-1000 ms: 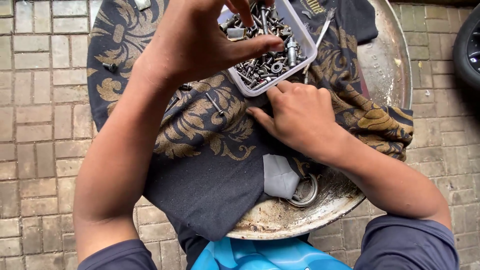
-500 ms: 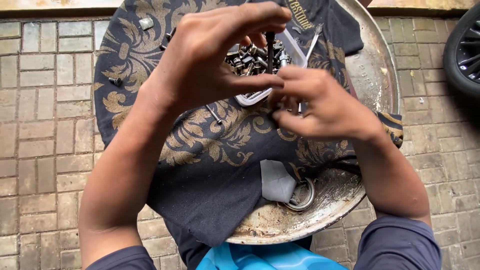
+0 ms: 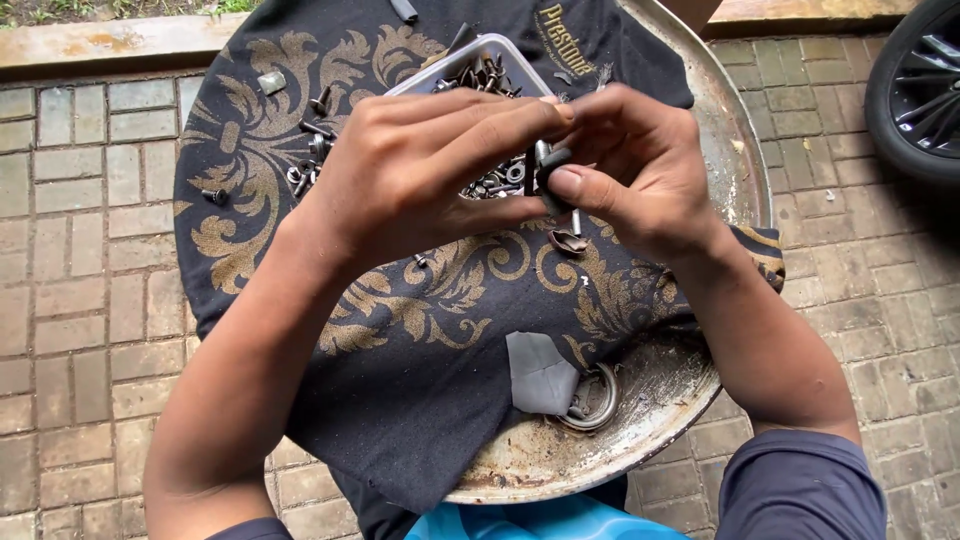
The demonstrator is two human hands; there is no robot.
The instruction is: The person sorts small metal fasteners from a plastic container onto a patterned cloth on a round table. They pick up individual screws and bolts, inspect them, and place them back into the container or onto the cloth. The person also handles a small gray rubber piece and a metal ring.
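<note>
My left hand (image 3: 420, 165) and my right hand (image 3: 630, 165) meet above a black cloth with gold scrollwork (image 3: 420, 330). Between the fingertips of both hands sits a small dark metal bolt (image 3: 548, 175), with my right thumb pressed on it. Just behind the hands a white plastic tray (image 3: 470, 55) holds several screws, nuts and bolts, mostly hidden by my fingers. Loose bolts (image 3: 315, 130) lie on the cloth left of the tray.
The cloth covers a round rusty metal pan (image 3: 690, 390) set on brick paving (image 3: 70, 300). A grey scrap (image 3: 538, 372) and a metal ring (image 3: 595, 400) lie near the pan's front rim. A car tyre (image 3: 920, 90) is at the upper right.
My right hand rose from the cloth to meet my left hand, which left the tray. Both hands now pinch a bolt together in front of the tray.
</note>
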